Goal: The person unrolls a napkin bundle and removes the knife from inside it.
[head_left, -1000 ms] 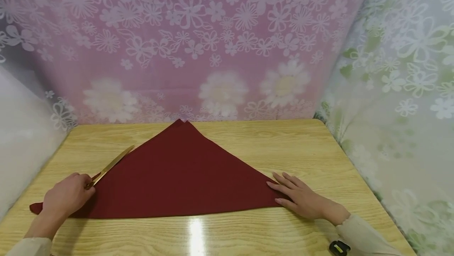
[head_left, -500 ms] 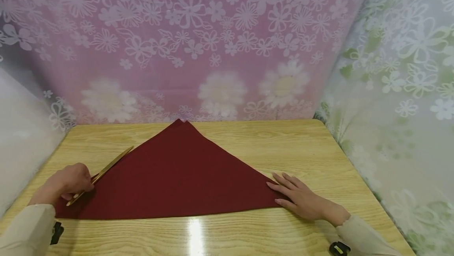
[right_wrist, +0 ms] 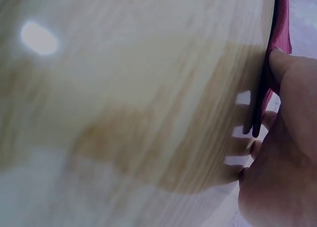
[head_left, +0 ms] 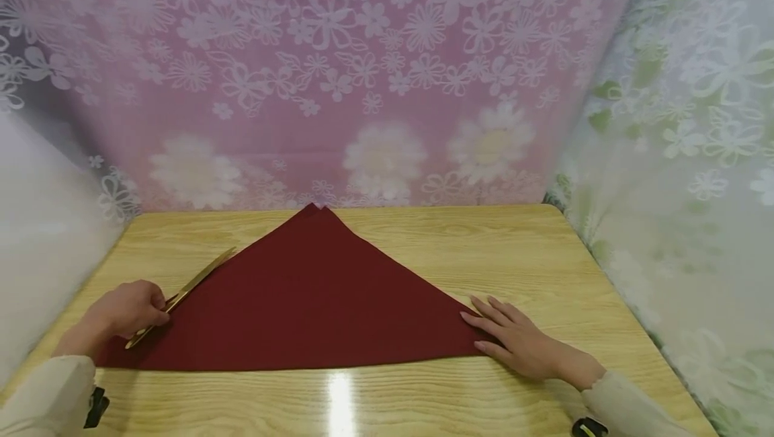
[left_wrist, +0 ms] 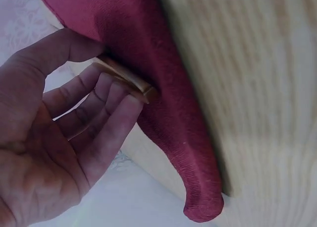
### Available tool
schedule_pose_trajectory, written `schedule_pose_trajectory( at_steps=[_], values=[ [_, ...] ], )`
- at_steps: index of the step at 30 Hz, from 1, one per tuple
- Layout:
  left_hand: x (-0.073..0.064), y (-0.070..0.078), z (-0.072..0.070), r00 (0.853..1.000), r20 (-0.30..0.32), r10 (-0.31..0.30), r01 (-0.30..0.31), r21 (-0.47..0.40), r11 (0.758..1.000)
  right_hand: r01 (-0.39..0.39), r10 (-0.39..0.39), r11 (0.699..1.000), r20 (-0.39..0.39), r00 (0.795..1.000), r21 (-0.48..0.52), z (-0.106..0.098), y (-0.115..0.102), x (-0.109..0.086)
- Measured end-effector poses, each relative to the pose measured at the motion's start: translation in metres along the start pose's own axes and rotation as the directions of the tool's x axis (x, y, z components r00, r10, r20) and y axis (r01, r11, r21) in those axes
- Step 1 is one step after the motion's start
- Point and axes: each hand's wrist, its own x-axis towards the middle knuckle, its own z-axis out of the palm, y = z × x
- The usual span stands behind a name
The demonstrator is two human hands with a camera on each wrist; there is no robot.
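Observation:
A dark red cloth (head_left: pixel 290 302), folded into a wide triangle with two tips at its top corner, lies on the table. Along its left slanted edge runs a narrow, gold-coloured strip (head_left: pixel 202 277) with a tapered far end; its exact kind cannot be told. My left hand (head_left: pixel 130 309) pinches this strip near its lower end, thumb on one side and fingers on the other, as the left wrist view shows. Beyond those fingers, the cloth's narrow left end (left_wrist: pixel 203 187) rests on the wood. With fingers straight, my right hand (head_left: pixel 517 336) rests on the cloth's right corner.
The wood-grain table (head_left: pixel 399 396) carries a bright light reflection near its front. A pink flowered curtain (head_left: pixel 375 87) stands right behind it. Pale flowered sheets hang at the right side (head_left: pixel 683 175) and the left side (head_left: pixel 48 222).
My left hand has turned and shifted its hold, so the strip's lower end now shows below the fingers. The strip's far end and my right hand stay about where they were on the cloth.

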Motion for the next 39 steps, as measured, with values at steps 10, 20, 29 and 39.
schedule_pose_trajectory(
  at_steps=[10,20,29,39],
  values=[
    [-0.009,0.009,0.001,0.989,-0.135,-0.061,0.078,0.124,0.989,-0.004,0.003,1.000,-0.013,1.000,-0.019,0.002,-0.001,-0.001],
    [-0.005,0.034,-0.013,0.980,-0.196,-0.016,0.049,0.168,0.985,-0.025,0.025,1.000,0.020,0.999,-0.017,0.002,-0.001,-0.001],
    [0.009,0.059,-0.014,0.980,-0.197,0.016,0.021,0.189,0.982,-0.028,0.028,0.999,0.022,0.999,-0.022,0.000,-0.002,-0.002],
    [0.027,0.088,-0.009,0.977,-0.198,0.076,-0.035,0.202,0.979,-0.056,0.056,0.998,0.066,0.996,-0.014,0.000,-0.001,-0.001]
  ],
)
